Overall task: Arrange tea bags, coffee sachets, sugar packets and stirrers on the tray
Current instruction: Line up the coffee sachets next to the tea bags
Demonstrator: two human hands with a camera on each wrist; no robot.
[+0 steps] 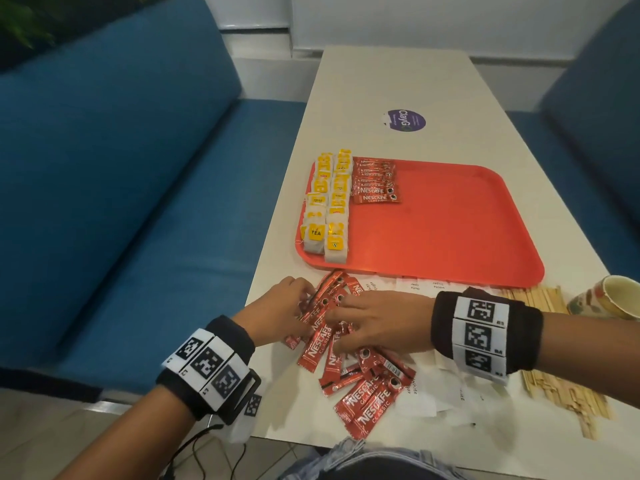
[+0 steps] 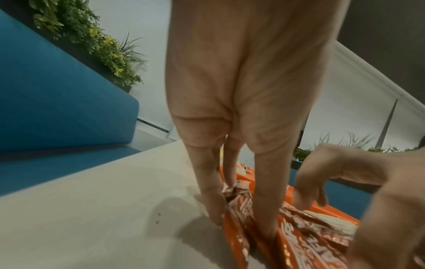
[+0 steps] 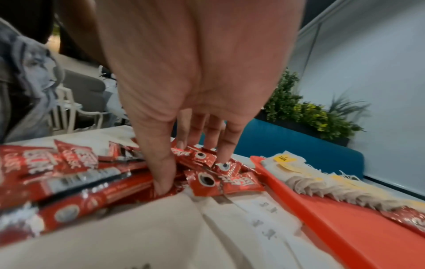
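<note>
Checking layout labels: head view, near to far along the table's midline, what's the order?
Loose coffee sachets → right hand on the pile → red tray → coffee sachets on the tray → purple sticker.
</note>
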